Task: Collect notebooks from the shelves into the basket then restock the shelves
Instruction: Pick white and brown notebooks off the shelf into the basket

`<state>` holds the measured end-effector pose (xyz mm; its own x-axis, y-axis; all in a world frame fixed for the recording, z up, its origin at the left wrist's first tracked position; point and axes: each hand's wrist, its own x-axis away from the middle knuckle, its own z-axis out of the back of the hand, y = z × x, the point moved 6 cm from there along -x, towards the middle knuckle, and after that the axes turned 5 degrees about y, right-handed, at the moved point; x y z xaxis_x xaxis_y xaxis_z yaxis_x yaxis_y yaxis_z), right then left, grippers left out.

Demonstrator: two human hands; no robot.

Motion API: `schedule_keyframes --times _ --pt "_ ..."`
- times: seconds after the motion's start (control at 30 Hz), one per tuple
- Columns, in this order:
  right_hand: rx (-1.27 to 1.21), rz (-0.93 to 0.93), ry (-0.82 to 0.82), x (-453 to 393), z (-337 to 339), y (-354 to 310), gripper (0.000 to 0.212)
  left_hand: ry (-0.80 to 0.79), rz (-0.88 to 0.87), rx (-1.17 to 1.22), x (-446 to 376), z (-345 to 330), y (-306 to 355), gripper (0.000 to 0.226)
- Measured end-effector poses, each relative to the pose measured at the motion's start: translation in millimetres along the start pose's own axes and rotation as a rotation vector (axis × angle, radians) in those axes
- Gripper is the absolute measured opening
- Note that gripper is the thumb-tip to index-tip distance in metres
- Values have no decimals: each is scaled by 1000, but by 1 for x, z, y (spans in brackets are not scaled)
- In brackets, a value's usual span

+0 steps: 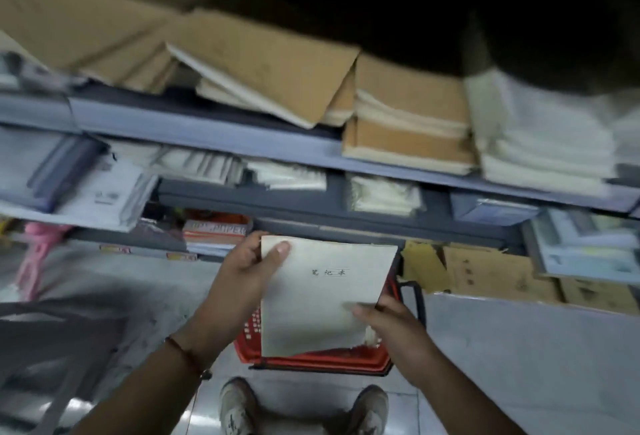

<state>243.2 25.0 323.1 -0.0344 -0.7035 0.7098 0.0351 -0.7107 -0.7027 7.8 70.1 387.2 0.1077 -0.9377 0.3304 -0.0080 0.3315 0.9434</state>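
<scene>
A pale grey-green notebook [318,299] with a small printed title is held flat above the red plastic basket [318,362] on the floor. My left hand [246,271] grips its upper left corner, thumb on the cover. My right hand [391,327] holds its lower right corner, fingers on the cover. The notebook hides most of the basket's inside. Brown-covered notebooks [408,115] are stacked on the top shelf [207,126], some tilted.
White paper stacks [540,136] sit at the top shelf's right end. Lower shelves hold folders [65,174] and paper packs [216,230]. Cardboard boxes [491,271] and a grey board [533,348] stand to the right. My shoes [239,407] are just before the basket.
</scene>
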Motion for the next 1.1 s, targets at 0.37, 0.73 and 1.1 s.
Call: schedule_keyframes --times 0.37,0.73,1.1 --pt "-267 154 3 120 51 -96 42 -199 -76 99 61 -50 173 29" --pt "-442 288 8 157 101 -163 29 -308 69 61 81 -106 149 65" --pt "-375 257 -47 154 137 -149 29 -262 86 106 64 -149 153 28"
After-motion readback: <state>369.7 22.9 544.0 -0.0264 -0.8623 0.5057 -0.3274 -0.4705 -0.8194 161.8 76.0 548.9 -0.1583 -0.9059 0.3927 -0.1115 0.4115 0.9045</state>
